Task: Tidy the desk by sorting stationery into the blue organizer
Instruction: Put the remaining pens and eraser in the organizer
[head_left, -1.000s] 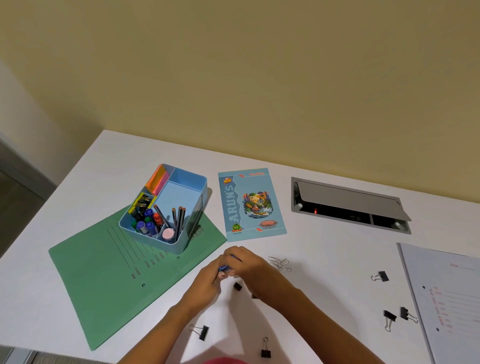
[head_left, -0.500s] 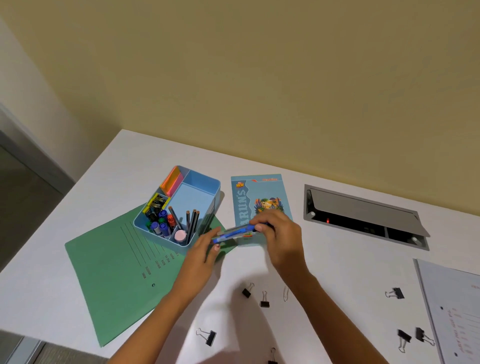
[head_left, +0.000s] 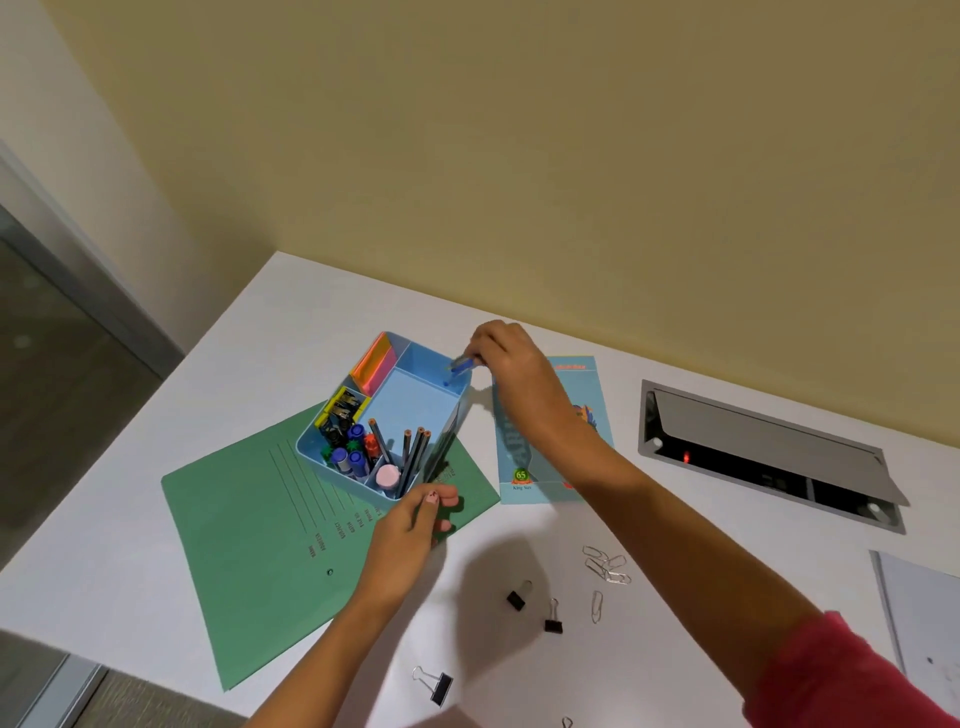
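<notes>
Pinching a blue pen (head_left: 460, 366) near its top end between the right hand's fingertips (head_left: 480, 351), tip angled down into the large compartment of the blue organizer (head_left: 451, 439), at its far right corner, just above centre frame. Not let go yet; whether tip meets compartment floor, cannot tell. Right hand (head_left: 511, 366) arched over the organizer's far rim, forearm crossing a blue notebook (head_left: 523, 475).

Lower down, left hand (head_left: 410, 525) by the organizer's near corner, fingers loosely curled with nothing seen between them, thumb close to the wall; touching or not, cannot tell.

Already sorted, judging by the compartments: pencils (head_left: 415, 449), markers (head_left: 349, 460), a pink eraser (head_left: 387, 475), sticky notes (head_left: 373, 364), stored clips (head_left: 343, 410) in a yellow-edged slot.

Left to gather from the white desk (head_left: 234, 364), lower centre of frame: three black binder clips (head_left: 517, 598) and loose paper clips (head_left: 607, 566). Probably past halfway, with only the small metal items remaining once the pen drops in.

Beneath the organizer, a green folder (head_left: 249, 519).
</notes>
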